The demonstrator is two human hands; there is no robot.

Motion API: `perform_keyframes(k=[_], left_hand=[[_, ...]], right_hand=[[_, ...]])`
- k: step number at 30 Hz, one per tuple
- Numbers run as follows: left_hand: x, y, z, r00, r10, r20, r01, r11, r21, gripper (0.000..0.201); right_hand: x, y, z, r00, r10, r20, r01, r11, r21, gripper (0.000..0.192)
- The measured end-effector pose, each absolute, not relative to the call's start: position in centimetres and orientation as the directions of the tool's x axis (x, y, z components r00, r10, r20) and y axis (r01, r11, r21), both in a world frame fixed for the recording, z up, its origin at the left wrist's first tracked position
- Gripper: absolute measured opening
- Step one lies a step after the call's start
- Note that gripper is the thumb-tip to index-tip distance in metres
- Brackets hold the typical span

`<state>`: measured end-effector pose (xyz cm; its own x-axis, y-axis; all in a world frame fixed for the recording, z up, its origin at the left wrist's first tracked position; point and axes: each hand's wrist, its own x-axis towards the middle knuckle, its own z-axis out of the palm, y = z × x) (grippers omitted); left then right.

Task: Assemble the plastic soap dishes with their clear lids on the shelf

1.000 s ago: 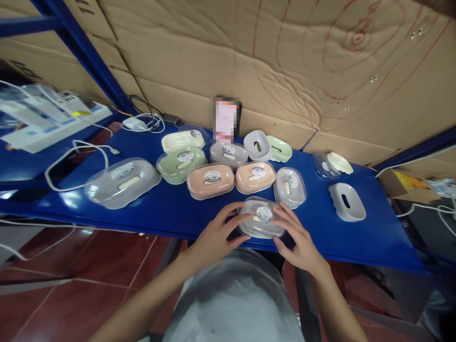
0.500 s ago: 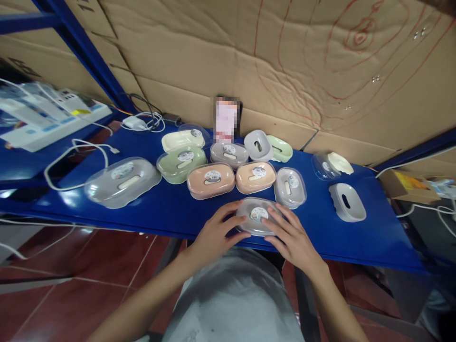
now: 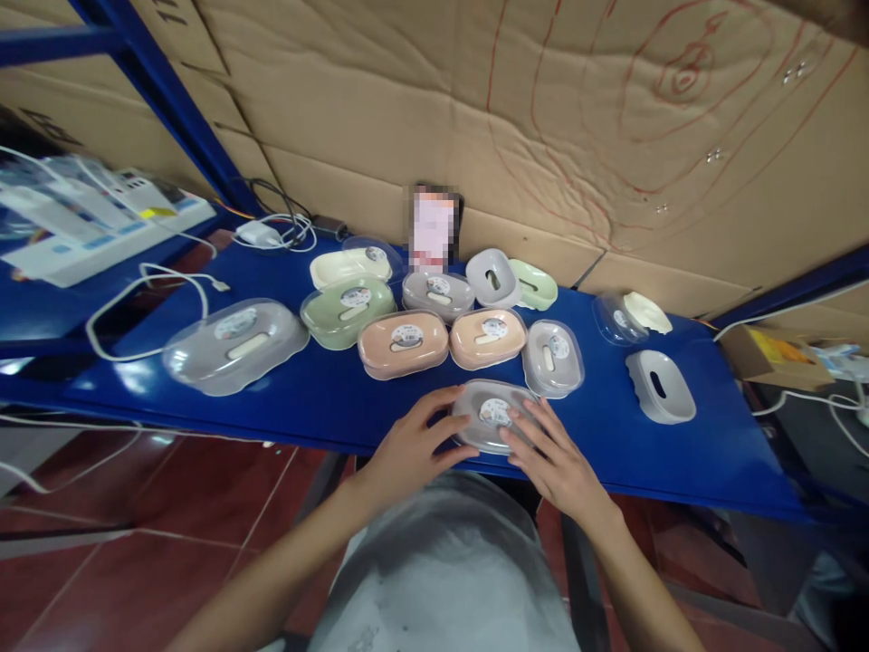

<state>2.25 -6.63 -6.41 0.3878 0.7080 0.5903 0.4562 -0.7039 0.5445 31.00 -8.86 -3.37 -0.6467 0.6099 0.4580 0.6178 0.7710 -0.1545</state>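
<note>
At the far left, a white power strip (image 3: 101,231) is seen on a side shelf, and a white cable (image 3: 146,299) is looped over the edge of the glossy blue tabletop (image 3: 326,398). Next along, a large grey plastic soap box under a clear lid (image 3: 234,346) is laid flat, followed by a green lidded soap box (image 3: 348,312) and two peach lidded soap boxes (image 3: 403,343) set side by side. At the near edge of the tabletop, in the middle, a small grey oval soap box with a clear lid and round sticker (image 3: 490,415) is held between both hands. The left hand (image 3: 411,445) is placed against its left end with fingers spread and lightly curled. The right hand (image 3: 553,457) is laid over its right side, fingers spread, fingertips resting on the lid. Farther right, an open grey soap dish (image 3: 660,387) is seen lying alone, well apart from the held box.
</note>
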Motion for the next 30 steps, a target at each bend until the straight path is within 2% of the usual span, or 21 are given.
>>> perform_keyframes(k=[11,16,19,21,24,26,28,30], left_hand=[[2.3,-6.6,-6.3,0.393,0.688,0.611,0.502,-0.717,0.484,0.029],[2.7,-7.0,-6.1,0.444,0.666,0.599,0.593,-0.72,0.36,0.032],[2.7,-7.4,-5.9,0.458,0.668,0.587,0.622,-0.712,0.325,0.041],[2.6,-7.5,-5.8,0.453,0.674,0.584,0.617,-0.71,0.34,0.046],[2.5,-7.4,-5.7,0.446,0.69,0.569,0.617,-0.698,0.363,0.043],[2.7,-7.4,-5.7,0.46,0.688,0.561,0.627,-0.699,0.344,0.039],[2.8,-7.3,-5.6,0.49,0.674,0.553,0.636,-0.71,0.303,0.036],[3.0,-7.3,-5.6,0.514,0.667,0.54,0.636,-0.718,0.281,0.032]], right_hand=[[31.0,-8.4,-3.6,-0.605,0.694,0.389,0.664,0.71,-0.234,0.071],[30.9,-8.4,-3.7,-0.552,0.745,0.374,0.698,0.659,-0.281,0.071],[31.3,-9.0,-3.7,-0.537,0.714,0.45,0.687,0.679,-0.258,0.073],[32.2,-9.4,-3.7,-0.464,0.685,0.562,0.715,0.664,-0.219,0.075],[34.8,-9.2,-3.5,-0.178,0.669,0.722,0.847,0.477,-0.233,0.076],[37.0,-8.0,-3.2,0.025,0.675,0.738,0.92,0.274,-0.281,0.069],[39.2,-6.0,-3.1,0.125,0.699,0.704,0.948,0.124,-0.292,0.064],[41.1,-3.5,-3.3,0.131,0.735,0.665,0.963,0.064,-0.261,0.064]])
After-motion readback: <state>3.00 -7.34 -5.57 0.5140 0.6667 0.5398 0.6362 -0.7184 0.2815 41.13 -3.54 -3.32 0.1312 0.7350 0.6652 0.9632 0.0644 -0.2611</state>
